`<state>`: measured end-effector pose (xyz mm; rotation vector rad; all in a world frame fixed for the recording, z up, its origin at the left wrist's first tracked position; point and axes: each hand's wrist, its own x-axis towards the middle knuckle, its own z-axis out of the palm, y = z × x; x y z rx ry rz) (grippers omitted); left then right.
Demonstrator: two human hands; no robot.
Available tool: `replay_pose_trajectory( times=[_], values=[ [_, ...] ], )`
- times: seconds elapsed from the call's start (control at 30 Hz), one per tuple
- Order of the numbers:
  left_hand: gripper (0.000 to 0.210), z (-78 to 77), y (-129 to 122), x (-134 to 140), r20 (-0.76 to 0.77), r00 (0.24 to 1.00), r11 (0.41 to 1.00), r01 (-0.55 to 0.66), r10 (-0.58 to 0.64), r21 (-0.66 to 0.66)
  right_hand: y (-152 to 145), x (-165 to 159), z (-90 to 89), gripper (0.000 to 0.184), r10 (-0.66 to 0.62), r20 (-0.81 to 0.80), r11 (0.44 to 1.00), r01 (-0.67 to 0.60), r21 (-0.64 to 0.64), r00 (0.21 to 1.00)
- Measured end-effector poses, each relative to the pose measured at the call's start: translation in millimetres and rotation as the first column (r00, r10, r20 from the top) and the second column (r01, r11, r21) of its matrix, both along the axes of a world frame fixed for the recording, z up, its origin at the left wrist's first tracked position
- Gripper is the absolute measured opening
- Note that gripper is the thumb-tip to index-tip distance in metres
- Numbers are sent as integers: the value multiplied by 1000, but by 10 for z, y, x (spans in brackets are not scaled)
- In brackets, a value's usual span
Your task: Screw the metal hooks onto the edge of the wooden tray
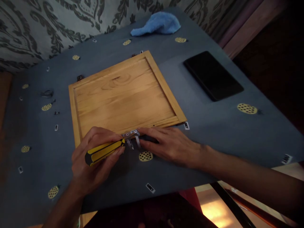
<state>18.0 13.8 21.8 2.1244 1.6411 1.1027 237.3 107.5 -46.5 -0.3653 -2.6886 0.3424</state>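
My left hand is wrapped round a screwdriver with a yellow and black handle. Its front end points right, towards a silver metal hinge on the near edge of a framed wooden panel. The tip of the tool cannot be made out. My right hand reaches in from the right, index finger and thumb closed on the hinge's right side. Something dark, too shadowed to name, shows between those two fingers. Curved metal arms of the hinge stick out towards me. The panel lies flat on the table.
On the blue patterned tablecloth, a black phone or tablet lies right of the panel. A blue cloth is bunched at the back. Small dark metal pieces lie to the left. A patterned curtain hangs along the far edge.
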Motion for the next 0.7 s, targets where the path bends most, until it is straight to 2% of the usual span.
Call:
replay_pose_trajectory(
  times=[0.13,0.43,0.7],
  values=[
    [23,4,-6,1,-13,1000,1000,-16,16,6,-1,-4,-2,23,-8,-23,1000,8,-22,1000],
    [25,1,-39,-6,-5,999,999,-37,37,-31,46,-8,58,28,13,-35,999,-11,51,999],
    [25,-4,-18,1,-36,999,1000,-24,23,-11,53,-4,46,34,16,-44,999,-14,50,999]
  ],
)
